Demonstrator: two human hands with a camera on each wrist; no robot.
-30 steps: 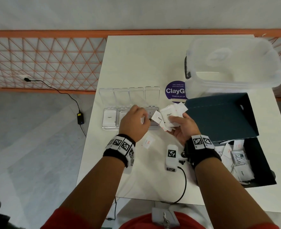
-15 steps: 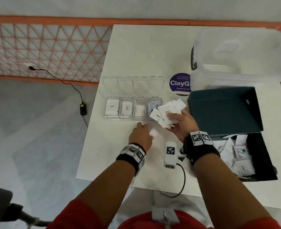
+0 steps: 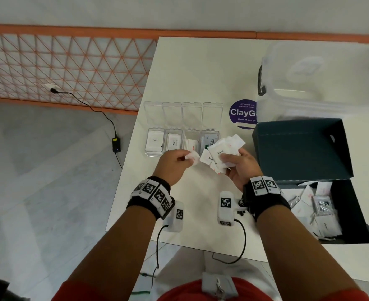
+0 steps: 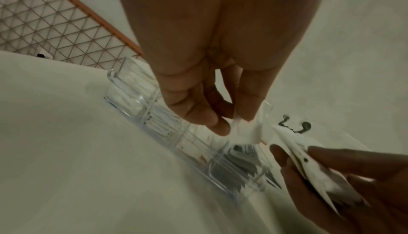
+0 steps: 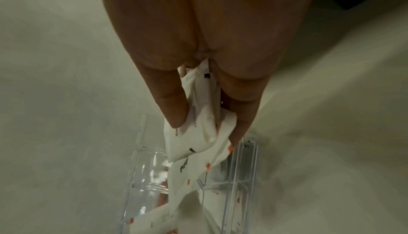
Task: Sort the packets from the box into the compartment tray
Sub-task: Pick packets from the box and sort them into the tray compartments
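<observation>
Head view: left hand (image 3: 173, 164) pinches single white packet (image 3: 192, 157) between thumb and fingertips, just in front of clear compartment tray (image 3: 155, 153), near third compartment. Right hand (image 3: 240, 168) curled around fanned bunch of packets (image 3: 222, 154), sugar label on top, held just right of tray. Tray's four compartments each hold packets; lids stand open behind. Dark box (image 3: 353, 213) at right on white table (image 3: 201, 72), more packets inside. Clear plastic tub (image 3: 322, 77) behind box.

Left wrist view: thumb and forefinger (image 4: 217, 124) nip packet edge above tray.

Clear lidded tub (image 3: 322, 77) beside round purple sticker (image 3: 242, 114).
</observation>
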